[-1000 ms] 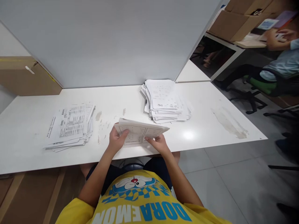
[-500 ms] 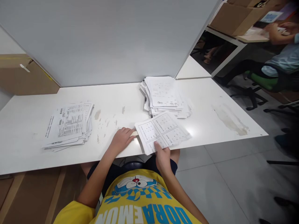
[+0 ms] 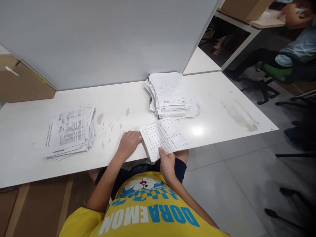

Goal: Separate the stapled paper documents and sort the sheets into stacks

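My right hand (image 3: 168, 164) grips a thin bundle of printed sheets (image 3: 165, 135) by its near edge, thumb on top and the other fingers mostly hidden beneath. The top sheet is divided into boxed panels and lies tilted over the table's front edge. At the bundle's left edge is my left hand (image 3: 128, 144), resting low on the table with fingers close together. Its fingertips and thumb meet by the paper's edge; what lies between them is too small to make out.
A thick, uneven paper stack (image 3: 169, 93) stands behind the bundle, near the grey partition (image 3: 118, 42). Another paper pile (image 3: 71, 131) lies to the left on the white table (image 3: 118, 102). A cardboard box (image 3: 27, 80) is at far left. A seated person (image 3: 296, 46) is at the upper right.
The view has shifted slightly. The sheets look flatter and sharper, and their left edge is nearer my left fingers. A pale strip seen at those fingers before is now mostly hidden.
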Demonstrator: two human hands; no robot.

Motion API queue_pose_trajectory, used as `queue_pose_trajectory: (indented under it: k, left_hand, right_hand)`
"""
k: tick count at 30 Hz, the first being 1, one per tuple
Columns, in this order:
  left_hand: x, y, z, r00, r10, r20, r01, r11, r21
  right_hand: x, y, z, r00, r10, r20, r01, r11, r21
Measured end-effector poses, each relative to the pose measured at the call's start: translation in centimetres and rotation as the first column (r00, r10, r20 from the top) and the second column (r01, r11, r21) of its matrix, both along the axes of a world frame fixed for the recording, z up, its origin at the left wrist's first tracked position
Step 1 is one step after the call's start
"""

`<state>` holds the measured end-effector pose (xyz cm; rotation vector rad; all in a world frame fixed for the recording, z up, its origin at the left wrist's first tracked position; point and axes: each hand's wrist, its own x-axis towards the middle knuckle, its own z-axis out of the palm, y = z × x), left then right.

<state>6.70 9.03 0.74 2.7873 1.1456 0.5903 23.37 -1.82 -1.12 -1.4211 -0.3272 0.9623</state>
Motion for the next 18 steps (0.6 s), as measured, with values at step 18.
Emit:
queue_pose_trajectory:
  k: [18]
  left_hand:
    - [-0.14, 0.58, -0.11, 0.992, -0.019, 0.126, 0.037, 0.989, -0.142]
  right_hand:
    - [0.55, -0.61, -0.05, 0.997, -0.016, 0.079, 0.018, 1.000, -0.017]
